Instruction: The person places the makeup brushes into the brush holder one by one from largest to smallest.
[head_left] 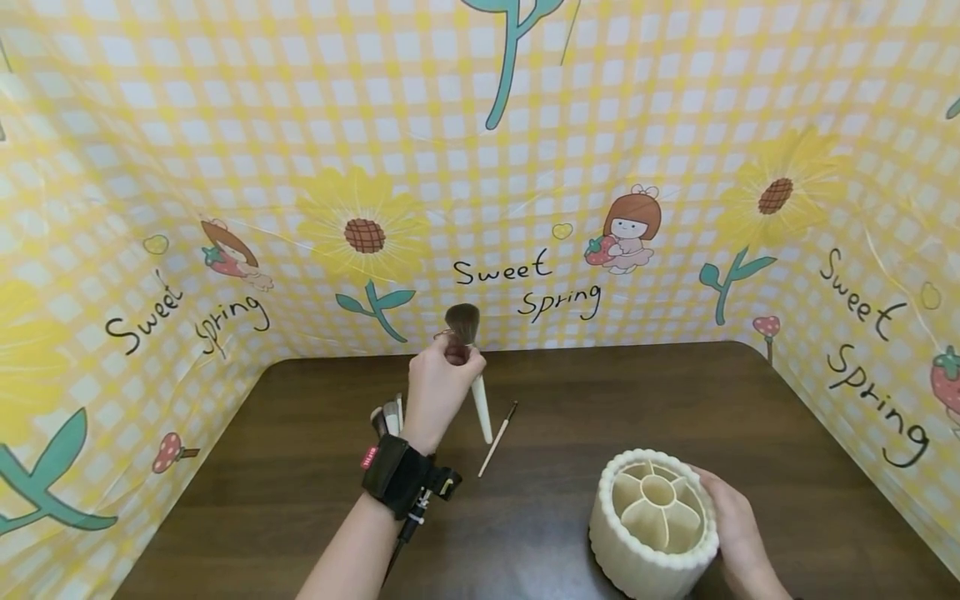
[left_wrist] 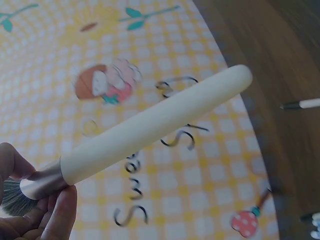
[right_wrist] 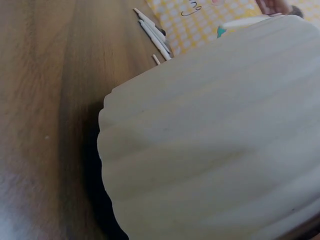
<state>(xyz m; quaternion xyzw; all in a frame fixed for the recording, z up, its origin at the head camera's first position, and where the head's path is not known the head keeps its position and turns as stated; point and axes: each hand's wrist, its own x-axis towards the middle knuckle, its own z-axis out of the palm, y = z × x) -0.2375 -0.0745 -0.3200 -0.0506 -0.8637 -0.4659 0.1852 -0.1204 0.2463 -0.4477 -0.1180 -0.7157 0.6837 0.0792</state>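
Hands are well apart in the head view: the left hand (head_left: 438, 387) pinches a brush (head_left: 482, 404) near the middle, hair up, long handle pointing down and a bit right. Down at the lower right, the right hand (head_left: 738, 525) touches the right side of a cup (head_left: 611, 542); its fingers are hidden, so I cannot tell if they grip. So the brush is up and left of the cup. A stick (head_left: 498, 439) lies between them, and small brushes (head_left: 388, 417) lie by the left wrist. The cloth (head_left: 675, 100) says "Sweet Spring" three times; a red tag (head_left: 369, 456) is too small to read. In the left wrist view, the brush slants from lower left to upper right, pinched at its silver band (left_wrist: 47, 180). In the right wrist view, the cup fills the lower right, with no words showing on it.
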